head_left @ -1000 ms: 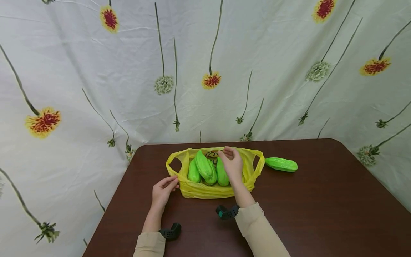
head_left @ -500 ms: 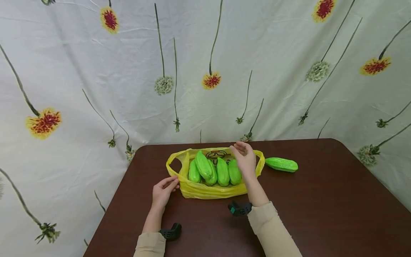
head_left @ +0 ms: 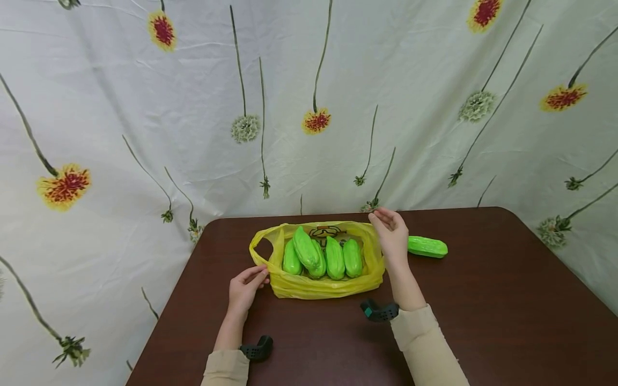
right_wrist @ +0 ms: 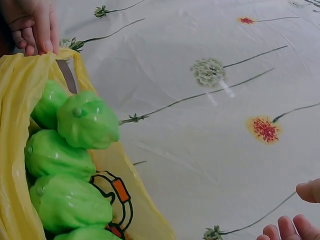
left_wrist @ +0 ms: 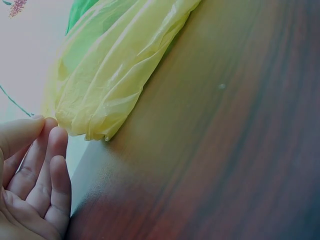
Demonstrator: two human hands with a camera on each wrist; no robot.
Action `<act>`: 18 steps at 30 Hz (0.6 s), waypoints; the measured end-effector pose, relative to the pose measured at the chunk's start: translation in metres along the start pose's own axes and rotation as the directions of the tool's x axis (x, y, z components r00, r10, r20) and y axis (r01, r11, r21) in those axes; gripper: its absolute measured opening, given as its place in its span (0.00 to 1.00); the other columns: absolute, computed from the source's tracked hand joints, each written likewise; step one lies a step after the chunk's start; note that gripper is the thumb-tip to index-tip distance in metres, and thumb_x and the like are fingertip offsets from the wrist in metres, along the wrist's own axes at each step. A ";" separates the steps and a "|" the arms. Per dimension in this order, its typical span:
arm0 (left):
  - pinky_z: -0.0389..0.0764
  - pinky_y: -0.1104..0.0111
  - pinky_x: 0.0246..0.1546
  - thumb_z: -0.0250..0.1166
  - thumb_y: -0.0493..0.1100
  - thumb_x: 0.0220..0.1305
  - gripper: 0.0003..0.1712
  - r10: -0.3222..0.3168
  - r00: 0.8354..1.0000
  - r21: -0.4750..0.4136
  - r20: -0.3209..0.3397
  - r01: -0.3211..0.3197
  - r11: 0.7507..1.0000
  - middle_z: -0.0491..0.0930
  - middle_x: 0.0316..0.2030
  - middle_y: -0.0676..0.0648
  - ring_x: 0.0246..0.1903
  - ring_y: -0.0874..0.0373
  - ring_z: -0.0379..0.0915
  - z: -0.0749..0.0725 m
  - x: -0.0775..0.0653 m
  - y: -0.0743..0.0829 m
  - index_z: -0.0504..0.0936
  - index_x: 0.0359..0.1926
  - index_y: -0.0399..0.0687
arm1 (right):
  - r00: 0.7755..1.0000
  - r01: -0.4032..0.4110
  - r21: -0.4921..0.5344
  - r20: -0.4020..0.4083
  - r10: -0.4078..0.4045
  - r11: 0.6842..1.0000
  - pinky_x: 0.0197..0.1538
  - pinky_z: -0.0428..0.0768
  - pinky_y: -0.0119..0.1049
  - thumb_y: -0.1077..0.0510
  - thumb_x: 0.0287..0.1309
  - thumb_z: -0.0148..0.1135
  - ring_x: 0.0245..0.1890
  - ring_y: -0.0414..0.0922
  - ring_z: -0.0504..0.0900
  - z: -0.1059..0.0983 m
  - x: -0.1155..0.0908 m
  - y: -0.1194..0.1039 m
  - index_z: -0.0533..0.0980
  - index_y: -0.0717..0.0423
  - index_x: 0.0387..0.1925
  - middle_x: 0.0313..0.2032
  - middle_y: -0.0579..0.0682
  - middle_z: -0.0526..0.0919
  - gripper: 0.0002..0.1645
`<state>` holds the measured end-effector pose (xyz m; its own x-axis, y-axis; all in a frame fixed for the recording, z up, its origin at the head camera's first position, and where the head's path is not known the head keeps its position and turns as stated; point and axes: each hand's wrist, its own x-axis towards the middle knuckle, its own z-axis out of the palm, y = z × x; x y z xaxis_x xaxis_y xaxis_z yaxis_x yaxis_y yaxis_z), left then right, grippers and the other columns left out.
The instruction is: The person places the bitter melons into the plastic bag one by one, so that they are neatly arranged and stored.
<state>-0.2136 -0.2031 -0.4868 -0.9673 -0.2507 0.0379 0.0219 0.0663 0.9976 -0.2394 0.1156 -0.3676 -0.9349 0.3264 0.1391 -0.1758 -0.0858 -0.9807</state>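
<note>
A yellow plastic bag (head_left: 309,289) lies open on the table with several bright green, ridged, elongated vegetables (head_left: 335,258) inside it, one lying over the others at the left. My left hand (head_left: 245,289) pinches the bag's left edge near its handle; thumb and fingertips meet on the plastic in the left wrist view. Over the bag's right end is my right hand (head_left: 393,238), holding nothing, fingers apart from the thumb (right_wrist: 309,191) in the right wrist view. Just right of it, one more green vegetable (head_left: 429,247) lies on the table, its left end hidden by the hand.
The dark brown table (head_left: 483,300) has rounded far corners. Close behind its far edge hangs a white cloth (head_left: 410,80) printed with flowers. Each wrist carries a black band, such as the right wristband (head_left: 380,311).
My right hand has moved right, from over the vegetables to the bag's right end beside the loose one, uncovering the rightmost vegetable in the bag. The left hand keeps its pinch in place.
</note>
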 end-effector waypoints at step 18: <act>0.79 0.72 0.34 0.67 0.41 0.58 0.18 0.006 1.000 0.008 -0.003 -0.006 1.000 0.83 0.40 0.42 0.31 0.57 0.81 0.000 0.000 -0.001 0.82 0.47 0.34 | 0.994 -0.027 0.033 -0.106 0.030 0.999 0.51 0.73 0.30 0.56 0.62 0.59 0.45 0.38 0.74 -0.039 0.005 0.010 0.69 0.60 0.57 0.48 0.49 0.75 0.24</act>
<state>-0.2135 -0.2033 -0.4876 -0.9665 -0.2528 0.0440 0.0256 0.0755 0.9968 -0.2337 0.1535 -0.3820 -0.9018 0.4219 0.0939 -0.1605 -0.1251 -0.9791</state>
